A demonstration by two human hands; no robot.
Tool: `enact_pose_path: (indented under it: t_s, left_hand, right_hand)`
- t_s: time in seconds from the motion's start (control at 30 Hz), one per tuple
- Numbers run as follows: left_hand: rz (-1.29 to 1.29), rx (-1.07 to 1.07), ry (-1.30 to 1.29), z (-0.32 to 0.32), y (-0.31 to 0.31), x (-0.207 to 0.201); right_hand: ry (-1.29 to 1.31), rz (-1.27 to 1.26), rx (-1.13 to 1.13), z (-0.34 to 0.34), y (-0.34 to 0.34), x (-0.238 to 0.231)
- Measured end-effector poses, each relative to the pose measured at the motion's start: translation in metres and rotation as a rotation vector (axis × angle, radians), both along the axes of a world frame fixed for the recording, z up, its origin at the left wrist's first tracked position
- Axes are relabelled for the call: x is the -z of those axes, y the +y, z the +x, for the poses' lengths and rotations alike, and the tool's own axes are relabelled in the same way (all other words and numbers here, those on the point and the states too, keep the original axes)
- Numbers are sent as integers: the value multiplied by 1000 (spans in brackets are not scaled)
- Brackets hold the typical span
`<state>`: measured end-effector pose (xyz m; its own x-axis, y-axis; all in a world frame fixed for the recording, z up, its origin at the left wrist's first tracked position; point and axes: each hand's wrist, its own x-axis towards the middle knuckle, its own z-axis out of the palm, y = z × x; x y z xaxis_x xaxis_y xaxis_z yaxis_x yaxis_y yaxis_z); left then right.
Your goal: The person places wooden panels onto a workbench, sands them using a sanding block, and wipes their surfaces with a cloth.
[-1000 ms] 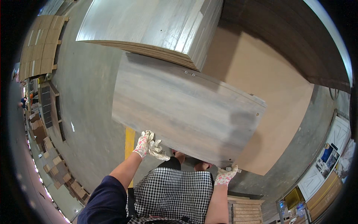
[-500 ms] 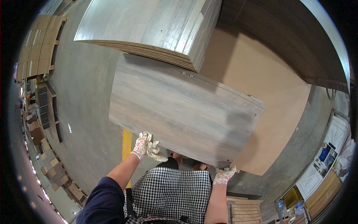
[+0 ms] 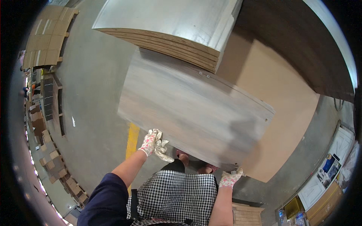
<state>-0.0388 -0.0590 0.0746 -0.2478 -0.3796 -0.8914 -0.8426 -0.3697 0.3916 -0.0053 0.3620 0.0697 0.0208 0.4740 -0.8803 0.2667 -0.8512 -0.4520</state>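
Observation:
A large grey wood-grain panel (image 3: 188,109) lies in front of me, with small round fittings near its far edge and holes by its right end. My left hand (image 3: 149,142), in a white glove with a pink pattern, is closed on a crumpled off-white cloth (image 3: 162,150) and rests at the panel's near edge. At the near right corner, my right hand (image 3: 230,178), in a matching glove, grips the panel's edge. Its fingertips are partly hidden there.
Beyond the panel rises a stack of similar boards (image 3: 169,22). A brown sheet (image 3: 279,124) extends under the panel to the right, beside a dark brown wall-like surface (image 3: 301,45). Flat cartons (image 3: 49,34) stand on a pallet at far left. A yellow floor stripe (image 3: 132,139) runs near my left arm.
The whole view has shifted slightly, so the panel and stack sit further right in the picture. Both hands keep nearly the same places on the panel's near edge.

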Motion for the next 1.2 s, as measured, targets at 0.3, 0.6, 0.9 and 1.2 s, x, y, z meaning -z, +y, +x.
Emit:
enact_pose_path:
  t_s: [0.3, 0.6, 0.9, 1.2]
  left_hand:
    - [-232, 569, 28, 26, -60, -25]
    - [-614, 349, 228, -69, -197, -29]
    - [-311, 291, 119, -121, -245, 2]
    - [-361, 395, 181, -110, -260, 14]
  right_hand:
    - [-98, 435, -447, 7, 24, -23]
    - [157, 363, -982, -68, 66, -27]
    - [188, 374, -890, -39, 70, 12]
    - [108, 390, -803, -51, 42, -8]
